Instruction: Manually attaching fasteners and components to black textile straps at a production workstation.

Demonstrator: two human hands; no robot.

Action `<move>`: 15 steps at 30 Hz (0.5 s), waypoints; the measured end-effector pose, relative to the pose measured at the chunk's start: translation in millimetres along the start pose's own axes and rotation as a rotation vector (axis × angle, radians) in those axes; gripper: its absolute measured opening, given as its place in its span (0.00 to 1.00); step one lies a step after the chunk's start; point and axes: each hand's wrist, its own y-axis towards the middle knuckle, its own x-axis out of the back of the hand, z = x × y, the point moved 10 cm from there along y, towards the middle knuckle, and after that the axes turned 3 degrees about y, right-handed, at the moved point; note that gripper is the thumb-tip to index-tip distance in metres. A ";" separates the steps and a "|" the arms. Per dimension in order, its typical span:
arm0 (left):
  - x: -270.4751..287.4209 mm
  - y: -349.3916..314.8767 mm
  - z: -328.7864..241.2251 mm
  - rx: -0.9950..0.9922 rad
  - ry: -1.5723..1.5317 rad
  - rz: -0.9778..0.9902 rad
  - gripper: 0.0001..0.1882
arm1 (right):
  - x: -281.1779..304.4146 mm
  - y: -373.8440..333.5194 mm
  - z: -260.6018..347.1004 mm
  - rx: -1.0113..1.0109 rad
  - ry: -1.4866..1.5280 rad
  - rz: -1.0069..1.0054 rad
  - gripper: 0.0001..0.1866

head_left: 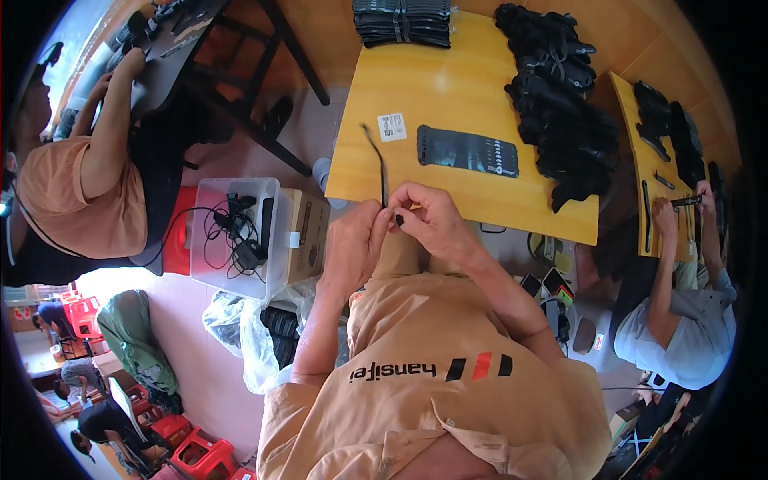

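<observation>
A thin black strap (376, 160) rises from between my hands, its free end reaching over the yellow table (416, 188). My left hand (352, 238) is closed, pinching the strap near its lower end. Close beside it, my right hand (434, 222) has its fingers bent together at the same spot, with a small dark bit showing under them. Beyond my hands lies a flat dark grey panel (460, 150) with a row of pale marks. To its left is a small white printed label (392, 127).
A stack of black folded pieces (402, 22) stands at the far edge; a black heap (556, 112) lines the right. On the floor at left are a clear bin (208, 268) of cables and a cardboard box (308, 236). Co-workers sit at tables on both sides.
</observation>
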 end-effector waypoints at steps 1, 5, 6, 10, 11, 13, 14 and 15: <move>2.0 -0.9 -4.0 -0.029 0.037 0.011 0.12 | -0.5 0.7 2.0 0.006 -0.004 0.006 0.02; 5.9 -2.4 -8.8 -0.128 -0.024 0.024 0.11 | -6.8 1.8 6.9 -0.063 0.118 0.113 0.01; 8.2 -2.4 -9.6 -0.128 -0.018 0.021 0.11 | -12.1 1.6 7.5 -0.112 0.219 0.153 0.01; 6.1 -2.9 1.0 -0.006 -0.308 -0.020 0.13 | -18.3 0.2 19.5 -0.085 0.255 0.168 0.01; 8.0 -2.6 4.4 0.015 -0.329 -0.075 0.13 | -17.6 -1.3 24.2 -0.018 0.146 0.151 0.02; 9.7 -0.7 -1.0 -0.002 -0.309 -0.070 0.13 | -15.5 -3.6 31.2 0.050 0.026 0.115 0.03; 11.9 -0.5 -9.3 -0.006 -0.283 -0.074 0.13 | -18.1 -6.4 39.6 0.125 -0.126 0.127 0.04; 17.7 -1.9 -23.0 -0.012 -0.359 -0.094 0.15 | -22.4 -9.4 47.2 0.198 -0.281 0.138 0.05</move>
